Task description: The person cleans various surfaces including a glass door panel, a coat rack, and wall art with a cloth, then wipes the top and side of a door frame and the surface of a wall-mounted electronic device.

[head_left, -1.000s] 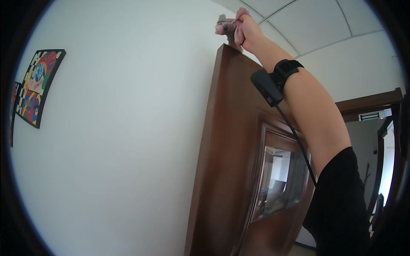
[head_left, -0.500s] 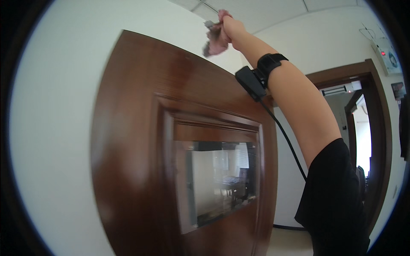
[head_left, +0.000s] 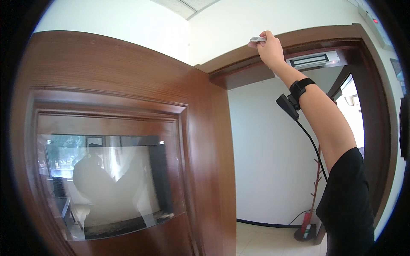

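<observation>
My right hand (head_left: 270, 50) is raised high and closed on a cloth (head_left: 257, 40), whose pink and grey folds show past the fingers. Most of the cloth is hidden behind the hand. It is up at the top beam of the brown wooden door frame (head_left: 239, 56); whether it touches the wood I cannot tell. A black strapped device (head_left: 294, 99) with a cable sits on my right forearm. To the left stands the open brown door (head_left: 106, 68) with a reflective glass panel (head_left: 115, 187). My left hand is out of the picture.
Under the frame's top beam is a silver magnetic lock (head_left: 314, 59). Through the doorway a wooden coat stand (head_left: 316, 183) rises from a dark base, with a red fire extinguisher (head_left: 306, 218) beside it. A white wall box (head_left: 376, 25) hangs at upper right.
My right hand, with the cloth, has gone from above the door's top edge to the top of the door frame. The view has turned right, so the door appears farther left.
</observation>
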Available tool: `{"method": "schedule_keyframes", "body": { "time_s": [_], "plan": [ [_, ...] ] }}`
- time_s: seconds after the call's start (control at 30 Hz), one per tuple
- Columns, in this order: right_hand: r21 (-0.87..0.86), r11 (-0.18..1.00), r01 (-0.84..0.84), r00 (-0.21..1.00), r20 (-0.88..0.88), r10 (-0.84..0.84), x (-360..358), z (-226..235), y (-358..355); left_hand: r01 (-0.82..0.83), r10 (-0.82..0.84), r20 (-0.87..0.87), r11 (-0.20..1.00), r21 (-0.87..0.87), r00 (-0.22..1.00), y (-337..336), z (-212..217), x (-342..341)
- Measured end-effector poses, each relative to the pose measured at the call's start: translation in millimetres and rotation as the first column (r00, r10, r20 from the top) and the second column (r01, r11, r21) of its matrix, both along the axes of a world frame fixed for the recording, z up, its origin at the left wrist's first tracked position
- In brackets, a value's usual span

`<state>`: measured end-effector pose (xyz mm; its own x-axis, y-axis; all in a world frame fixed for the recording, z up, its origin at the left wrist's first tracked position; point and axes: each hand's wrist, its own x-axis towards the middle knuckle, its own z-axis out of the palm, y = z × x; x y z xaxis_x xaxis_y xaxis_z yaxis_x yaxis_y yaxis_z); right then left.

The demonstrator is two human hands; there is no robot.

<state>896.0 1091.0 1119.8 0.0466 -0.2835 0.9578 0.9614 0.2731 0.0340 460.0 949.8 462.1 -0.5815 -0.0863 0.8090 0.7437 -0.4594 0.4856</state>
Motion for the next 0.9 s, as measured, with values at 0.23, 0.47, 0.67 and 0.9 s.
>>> {"method": "schedule_keyframes", "body": {
  "time_s": [0.23, 0.47, 0.67, 0.9],
  "plan": [
    [0.440, 0.855, 0.274, 0.890, 0.221, -0.399, 71.7, 19.0, 54.8, 0.603, -0.700, 0.136, 0.479, -0.638, 0.701, 91.8, -44.4, 109.3],
    [0.515, 0.814, 0.271, 0.848, 0.273, -0.455, -3.0, 65.6, 121.0, 0.536, -0.757, -0.184, 0.591, -0.603, 0.627, 164.6, -11.7, 133.8],
    [-0.012, 0.856, 0.516, 0.800, 0.363, -0.477, -74.0, 111.1, 166.8, 0.625, -0.798, -0.009, 0.479, -0.617, 0.603, 232.1, 4.5, 134.2],
    [0.000, 0.737, 0.676, 0.670, 0.417, -0.614, -74.8, 90.1, 208.8, 0.665, -0.823, 0.063, 0.408, -0.626, 0.564, 276.0, -16.4, 130.9]
  ]
}}
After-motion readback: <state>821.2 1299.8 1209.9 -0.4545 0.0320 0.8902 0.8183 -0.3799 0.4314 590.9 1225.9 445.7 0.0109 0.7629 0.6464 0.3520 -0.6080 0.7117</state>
